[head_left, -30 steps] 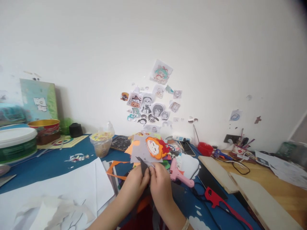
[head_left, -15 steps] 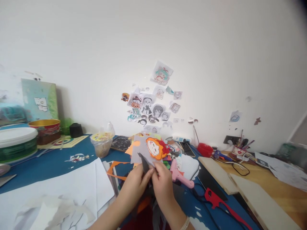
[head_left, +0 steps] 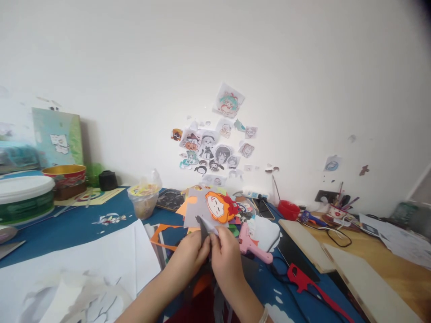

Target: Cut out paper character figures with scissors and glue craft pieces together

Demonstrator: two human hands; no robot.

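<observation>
In the middle of the head view both my hands are closed around a small dark grey piece of paper (head_left: 203, 228) with a pale side showing. My left hand (head_left: 189, 251) pinches its dark side. My right hand (head_left: 227, 253) grips the pale edge, fingertips close against the left ones. My fingers cover the lower part of the paper. Just beyond lies a grey sheet (head_left: 193, 210), and on it a paper cutout of a head with orange hair (head_left: 218, 208) and a red bow. Dark and orange scraps lie beneath my wrists.
A pink glue gun (head_left: 252, 248) and a red cut-paper piece (head_left: 314, 289) lie to the right, near wooden boards (head_left: 305, 246). White sheets (head_left: 81, 253) cover the left front. A plastic cup (head_left: 143, 202) stands behind them, and a lidded tub (head_left: 25, 197) at far left.
My hands have shifted slightly, the fingertips still together on the paper. More of its pale side shows beside my right hand now. The camera view has moved a little.
</observation>
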